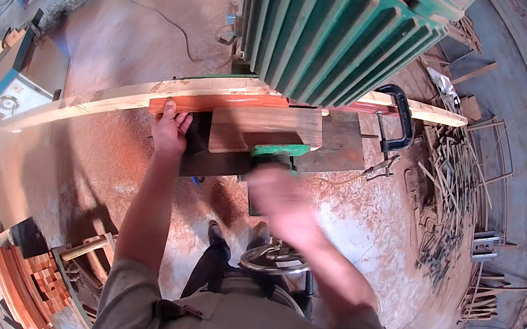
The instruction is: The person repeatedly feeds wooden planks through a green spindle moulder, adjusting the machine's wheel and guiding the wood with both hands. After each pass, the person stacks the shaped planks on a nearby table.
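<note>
A reddish wooden strip [232,102] lies along the long pale wooden fence on the machine table [343,142]. My left hand [173,128] grips the strip's left end, its fingertips against the wood. A flat brown board [234,129] rests on the table in front of the strip, partly under the green machine. At the board's near edge is a green metal piece [283,149]. My right hand [275,192] is just below that piece and smeared by motion, so its fingers cannot be made out. Where the strip's right end goes is hidden beneath the machine head.
A ribbed green motor housing [338,38] hangs over the table. A dark C-clamp [403,121] grips the pale fence [109,95] at the right. A metal handwheel [276,257] stands near my body. Wood scraps [444,200] lie at right; reddish cut pieces [27,285] are stacked lower left.
</note>
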{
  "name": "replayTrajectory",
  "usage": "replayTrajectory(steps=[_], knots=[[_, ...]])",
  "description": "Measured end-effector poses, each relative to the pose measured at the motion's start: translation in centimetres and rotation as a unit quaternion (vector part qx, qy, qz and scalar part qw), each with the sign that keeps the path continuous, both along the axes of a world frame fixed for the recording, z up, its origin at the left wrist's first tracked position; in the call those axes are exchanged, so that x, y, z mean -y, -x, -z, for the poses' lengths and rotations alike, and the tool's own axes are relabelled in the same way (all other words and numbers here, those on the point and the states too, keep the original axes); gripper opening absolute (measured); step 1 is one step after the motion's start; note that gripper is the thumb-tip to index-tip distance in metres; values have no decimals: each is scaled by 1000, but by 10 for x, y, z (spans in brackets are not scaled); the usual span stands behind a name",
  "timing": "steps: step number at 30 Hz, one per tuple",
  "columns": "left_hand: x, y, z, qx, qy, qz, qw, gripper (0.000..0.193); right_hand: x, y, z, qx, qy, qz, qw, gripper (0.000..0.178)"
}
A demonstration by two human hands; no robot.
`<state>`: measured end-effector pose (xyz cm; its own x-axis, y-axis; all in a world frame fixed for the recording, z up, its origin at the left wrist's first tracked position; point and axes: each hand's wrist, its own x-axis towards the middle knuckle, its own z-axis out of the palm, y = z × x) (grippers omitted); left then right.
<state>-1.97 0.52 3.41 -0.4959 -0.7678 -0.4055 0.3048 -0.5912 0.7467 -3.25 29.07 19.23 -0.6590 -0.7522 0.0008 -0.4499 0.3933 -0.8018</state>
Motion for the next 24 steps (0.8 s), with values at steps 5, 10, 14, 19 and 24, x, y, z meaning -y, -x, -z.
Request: replayTrajectory(steps=[5,10,14,19,24], knots=[[-4,-2,-9,11,-2,0,1000,32,85,-19,-14,77,-193,-120,971,38],[-4,-2,-2,2,-15,-3,1000,34,98,-29,7,31,-257,-134,957,36],[4,-7,5,-78,53,71,993,34,67,-30,-9,53,-58,-66,995,38],[9,2,20,5,8,55,998,39,-51,72,-96,-70,138,119,981,26],[13,-1,24,-5,25,82,996,41,-193,201,-322,-372,239,340,830,40]])
